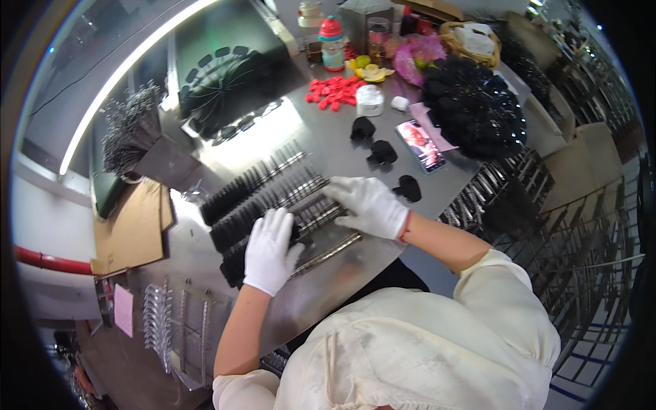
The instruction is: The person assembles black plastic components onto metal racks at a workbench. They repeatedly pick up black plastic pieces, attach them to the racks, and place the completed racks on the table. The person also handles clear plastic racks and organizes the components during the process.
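Both my hands wear white gloves and are over a rack of metal bars (329,254) lying on the table. Rows of thin black pieces (222,207) stand close together along the bars. My left hand (268,251) rests on the near rows, fingers stretched out and thumb apart; its palm hides the pieces beneath. At the right ends of the bars, my right hand (371,207) has its fingers extended and its thumb spread away from them. Its fingertips touch or nearly touch a bar end. No held thing shows in either hand.
Loose black pieces (383,153) and a lit phone (420,146) are beyond my right hand. Farther back are red pieces (335,91), a white tub (370,100) and a red-capped bottle (333,48). A shiny black bundle (475,109) is at right, cardboard (130,229) at left.
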`<state>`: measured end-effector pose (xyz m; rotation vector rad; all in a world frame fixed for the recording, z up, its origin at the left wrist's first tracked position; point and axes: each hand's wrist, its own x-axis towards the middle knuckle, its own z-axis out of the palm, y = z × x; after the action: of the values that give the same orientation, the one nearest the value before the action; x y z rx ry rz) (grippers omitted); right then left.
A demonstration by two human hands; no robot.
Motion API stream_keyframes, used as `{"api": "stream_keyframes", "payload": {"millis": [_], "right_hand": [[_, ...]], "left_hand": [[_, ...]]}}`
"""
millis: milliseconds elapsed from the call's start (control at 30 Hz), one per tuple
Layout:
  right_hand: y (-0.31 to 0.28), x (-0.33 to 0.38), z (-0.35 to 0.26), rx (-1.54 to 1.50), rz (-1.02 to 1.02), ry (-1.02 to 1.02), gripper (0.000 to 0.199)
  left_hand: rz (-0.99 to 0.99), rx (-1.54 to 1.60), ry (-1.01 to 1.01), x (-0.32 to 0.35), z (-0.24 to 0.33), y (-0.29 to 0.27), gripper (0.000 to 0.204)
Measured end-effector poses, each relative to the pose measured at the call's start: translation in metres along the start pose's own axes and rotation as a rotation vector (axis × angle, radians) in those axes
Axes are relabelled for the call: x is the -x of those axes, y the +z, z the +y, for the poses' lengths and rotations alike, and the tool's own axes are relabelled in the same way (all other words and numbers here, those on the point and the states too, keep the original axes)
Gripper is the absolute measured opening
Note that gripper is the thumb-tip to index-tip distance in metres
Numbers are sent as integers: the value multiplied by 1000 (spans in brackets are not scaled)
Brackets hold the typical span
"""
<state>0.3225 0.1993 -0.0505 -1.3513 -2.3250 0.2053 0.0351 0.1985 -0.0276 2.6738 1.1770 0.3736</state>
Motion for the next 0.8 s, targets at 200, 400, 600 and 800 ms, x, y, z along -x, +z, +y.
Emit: {"api": "stream_keyframes", "payload": {"millis": [200,400,600,800], "right_hand": [[11,48,-14,-211,-80,248,78],[88,64,-10,40,175,214,61],[43,43,-39,-36,13,335,56],[10,34,-68,-87,-18,344,44]], "left_hand": [[-53,-146,-7,28,9,1,75],[-77,-51,105,-12,38,11,74],[14,-69,103,1,3,-20,75],[41,-125,-77,-26,10,-41,87]]}}
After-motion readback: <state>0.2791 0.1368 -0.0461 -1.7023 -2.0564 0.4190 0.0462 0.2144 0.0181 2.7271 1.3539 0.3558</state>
